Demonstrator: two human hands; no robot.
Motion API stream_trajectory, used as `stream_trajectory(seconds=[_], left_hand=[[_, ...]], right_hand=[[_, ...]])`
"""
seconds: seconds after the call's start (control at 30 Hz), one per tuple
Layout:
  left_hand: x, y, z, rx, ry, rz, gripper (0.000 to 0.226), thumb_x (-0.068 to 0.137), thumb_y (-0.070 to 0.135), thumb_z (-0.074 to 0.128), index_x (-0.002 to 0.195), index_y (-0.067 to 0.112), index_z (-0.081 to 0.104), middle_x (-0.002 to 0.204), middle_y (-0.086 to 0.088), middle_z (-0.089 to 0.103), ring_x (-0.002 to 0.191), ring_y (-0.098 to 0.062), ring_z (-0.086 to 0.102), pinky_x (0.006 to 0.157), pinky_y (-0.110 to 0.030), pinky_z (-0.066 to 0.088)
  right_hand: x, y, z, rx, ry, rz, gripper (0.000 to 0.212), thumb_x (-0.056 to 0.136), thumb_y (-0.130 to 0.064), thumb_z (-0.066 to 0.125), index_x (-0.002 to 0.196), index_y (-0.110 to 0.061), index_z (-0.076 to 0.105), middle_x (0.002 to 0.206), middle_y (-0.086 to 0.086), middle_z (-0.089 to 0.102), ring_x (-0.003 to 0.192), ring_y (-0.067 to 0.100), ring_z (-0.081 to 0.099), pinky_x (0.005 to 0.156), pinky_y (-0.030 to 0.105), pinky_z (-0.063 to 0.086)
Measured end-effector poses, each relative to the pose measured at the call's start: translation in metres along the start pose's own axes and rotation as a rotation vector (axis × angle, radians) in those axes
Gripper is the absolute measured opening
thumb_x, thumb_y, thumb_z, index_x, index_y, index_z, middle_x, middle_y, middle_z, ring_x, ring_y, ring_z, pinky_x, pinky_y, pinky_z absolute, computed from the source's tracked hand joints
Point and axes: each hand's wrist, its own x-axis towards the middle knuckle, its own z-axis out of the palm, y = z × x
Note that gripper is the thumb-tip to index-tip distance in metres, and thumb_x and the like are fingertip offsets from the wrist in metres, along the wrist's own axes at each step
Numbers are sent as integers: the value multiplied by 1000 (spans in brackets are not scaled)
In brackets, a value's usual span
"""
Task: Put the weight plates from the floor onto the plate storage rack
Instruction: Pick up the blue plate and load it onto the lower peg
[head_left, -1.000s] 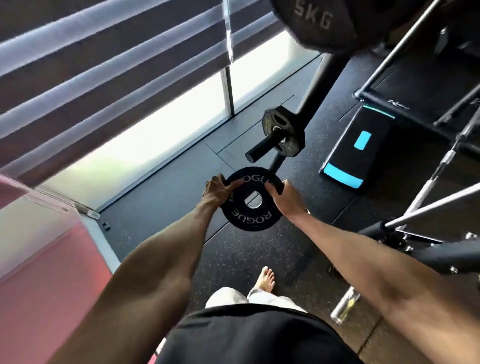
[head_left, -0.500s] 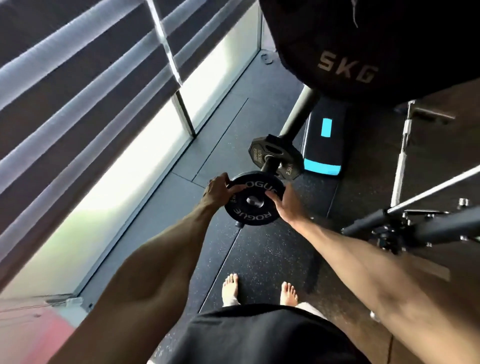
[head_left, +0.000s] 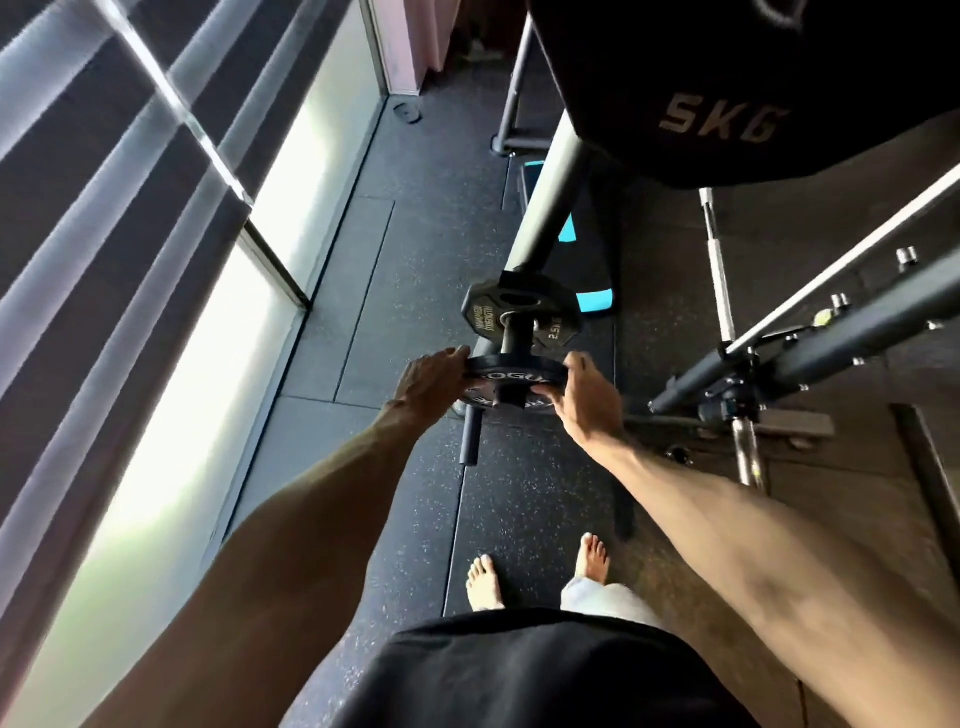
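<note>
Floor (head_left: 363, 291) open leftward; left hand (head_left: 431, 379), right hand (head_left: 582, 400) hold plate (head_left: 511, 375) edges

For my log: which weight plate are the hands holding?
The Rogue plate, between left hand and right hand; the 2.5KG plate and 5KG plate are untouched.

The small plate (head_left: 511, 375) sits threaded on a rack peg (head_left: 518, 335), with the left grip (head_left: 434, 382) at its left edge and the right grip (head_left: 582, 400) at its right. Behind it, on the same peg, is a second plate (head_left: 488, 312). A lower peg (head_left: 471, 434) juts out beneath. A larger plate (head_left: 727, 93) hangs above, to the right. A step platform (head_left: 589, 291) lies on the floor (head_left: 405, 291) behind the rack post (head_left: 550, 192).
</note>
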Motion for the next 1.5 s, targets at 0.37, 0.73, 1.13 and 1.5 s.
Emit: stream_trajectory(seconds=[0.37, 0.73, 1.13, 1.5], left_hand=[[82, 2, -14, 117, 29, 13, 28, 95, 33, 59, 111, 11, 63, 99, -17, 71, 91, -37, 70, 75, -41, 53], [74, 5, -26, 89, -154, -189, 56, 94, 50, 55, 132, 9, 51, 122, -14, 63, 112, -33, 62, 90, -41, 49], [-8, 51, 27, 33, -677, -358, 23, 101, 19, 49, 115, 5, 59, 86, -5, 64, 56, -13, 58, 42, -23, 41], [-54, 240, 117, 24, -854, -115, 25, 101, 32, 47, 104, 11, 61, 81, -2, 61, 87, -25, 66, 58, -25, 48]], right_hand=[[65, -18, -19, -191, -66, 301, 39, 87, -40, 73, 105, -6, 67, 106, 15, 72, 97, 33, 70, 80, 40, 56], [62, -16, -17, -128, -169, 378, 62, 90, -55, 63, 121, -3, 52, 117, 17, 67, 105, 35, 67, 82, 41, 53], [-14, 54, 9, 128, -528, 367, 43, 99, -37, 50, 84, 0, 64, 80, 18, 73, 66, 33, 73, 56, 50, 61], [-164, 209, -27, 107, -502, 422, 39, 96, -40, 52, 94, -5, 69, 104, 21, 72, 95, 36, 69, 84, 38, 56]])
